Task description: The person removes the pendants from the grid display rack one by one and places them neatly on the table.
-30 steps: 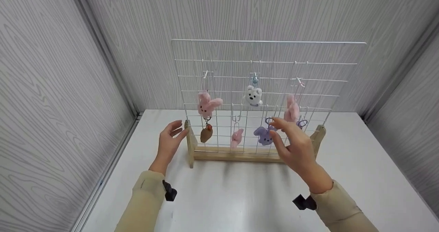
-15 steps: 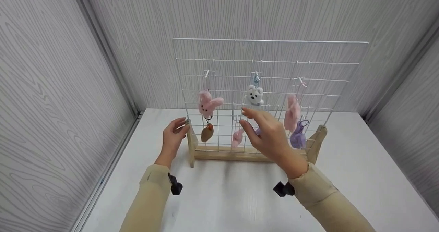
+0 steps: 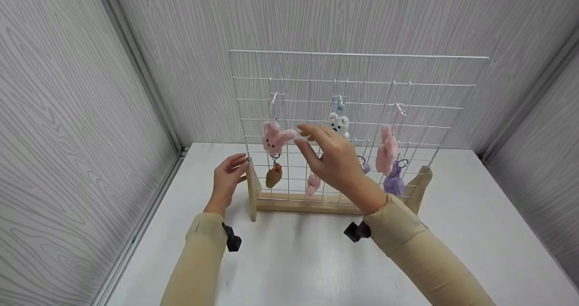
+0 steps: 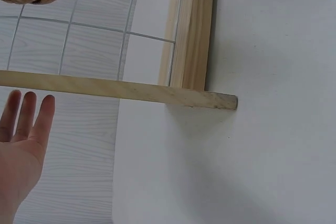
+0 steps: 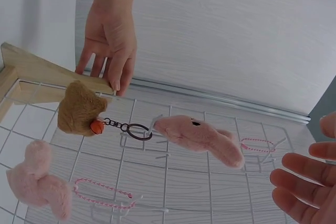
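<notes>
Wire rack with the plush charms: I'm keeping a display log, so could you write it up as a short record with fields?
Rack: white wire grid on a wooden stand
Upper row, left to right in the head view: pink bunny, white bear, upper pink plush
Lower row: brown charm, lower pink plush, purple plush
Mostly hidden: second purple plush, behind the right hand
Right hand: holds nothing, near the pink bunny
Left hand: at the stand's left upright
</notes>
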A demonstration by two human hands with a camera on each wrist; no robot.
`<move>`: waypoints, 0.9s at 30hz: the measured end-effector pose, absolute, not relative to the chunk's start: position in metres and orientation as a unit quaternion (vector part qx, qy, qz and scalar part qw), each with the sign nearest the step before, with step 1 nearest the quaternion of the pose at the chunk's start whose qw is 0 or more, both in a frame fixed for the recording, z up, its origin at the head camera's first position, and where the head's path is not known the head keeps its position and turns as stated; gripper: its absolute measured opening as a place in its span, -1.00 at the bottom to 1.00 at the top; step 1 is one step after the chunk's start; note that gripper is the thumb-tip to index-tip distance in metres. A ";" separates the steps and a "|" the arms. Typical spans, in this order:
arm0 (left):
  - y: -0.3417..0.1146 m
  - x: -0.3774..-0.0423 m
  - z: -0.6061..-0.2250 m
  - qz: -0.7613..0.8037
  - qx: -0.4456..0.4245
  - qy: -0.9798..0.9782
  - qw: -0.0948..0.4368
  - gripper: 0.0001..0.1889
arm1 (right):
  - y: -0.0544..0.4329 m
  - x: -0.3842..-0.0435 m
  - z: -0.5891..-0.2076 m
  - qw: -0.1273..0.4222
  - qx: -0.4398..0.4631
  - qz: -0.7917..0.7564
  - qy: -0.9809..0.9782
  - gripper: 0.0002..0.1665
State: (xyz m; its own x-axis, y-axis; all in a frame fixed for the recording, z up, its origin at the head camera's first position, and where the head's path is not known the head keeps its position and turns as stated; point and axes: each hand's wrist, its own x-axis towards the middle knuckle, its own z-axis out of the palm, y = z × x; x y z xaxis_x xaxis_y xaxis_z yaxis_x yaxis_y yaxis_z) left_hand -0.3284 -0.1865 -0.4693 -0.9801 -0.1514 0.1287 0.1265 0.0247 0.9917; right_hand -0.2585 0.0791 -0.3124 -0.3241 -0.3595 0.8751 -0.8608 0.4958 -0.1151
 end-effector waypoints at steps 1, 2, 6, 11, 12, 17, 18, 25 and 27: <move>-0.186 -0.328 -0.469 -0.700 0.011 -0.707 0.098 -0.64 | 0.078 -0.261 -0.311 0.413 0.400 0.302 -0.760 -0.73; -0.186 -0.328 -0.470 -0.702 0.012 -0.706 0.096 -0.64 | 0.076 -0.263 -0.310 0.407 0.398 0.306 -0.763 -0.73; -0.188 -0.329 -0.471 -0.705 0.015 -0.703 0.092 -0.65 | 0.070 -0.273 -0.306 0.376 0.390 0.341 -0.768 -0.74; -0.189 -0.328 -0.473 -0.710 0.018 -0.698 0.091 -0.66 | 0.061 -0.285 -0.301 0.314 0.349 0.414 -0.780 -0.73; -0.189 -0.328 -0.474 -0.710 0.018 -0.698 0.092 -0.68 | 0.058 -0.286 -0.300 0.303 0.336 0.429 -0.782 -0.73; -0.187 -0.326 -0.476 -0.705 0.001 -0.703 0.094 -0.69 | 0.049 -0.290 -0.292 0.268 0.291 0.474 -0.787 -0.74; -0.187 -0.325 -0.476 -0.704 -0.005 -0.704 0.094 -0.68 | 0.048 -0.290 -0.291 0.263 0.287 0.476 -0.789 -0.74; -0.187 -0.327 -0.476 -0.699 -0.018 -0.708 0.096 -0.67 | 0.035 -0.297 -0.278 0.230 0.263 0.486 -0.801 -0.78; -0.186 -0.328 -0.476 -0.699 -0.019 -0.709 0.095 -0.68 | 0.032 -0.300 -0.275 0.218 0.254 0.483 -0.809 -0.79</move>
State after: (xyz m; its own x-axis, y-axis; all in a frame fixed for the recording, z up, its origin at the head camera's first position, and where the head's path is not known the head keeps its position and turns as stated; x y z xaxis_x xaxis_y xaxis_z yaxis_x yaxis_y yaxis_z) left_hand -0.3280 -0.1860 -0.4762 -0.9812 -0.1068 0.1607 0.1593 0.0221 0.9870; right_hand -0.3001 0.0317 -0.2747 -0.7756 -0.2007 0.5985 -0.6221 0.4037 -0.6708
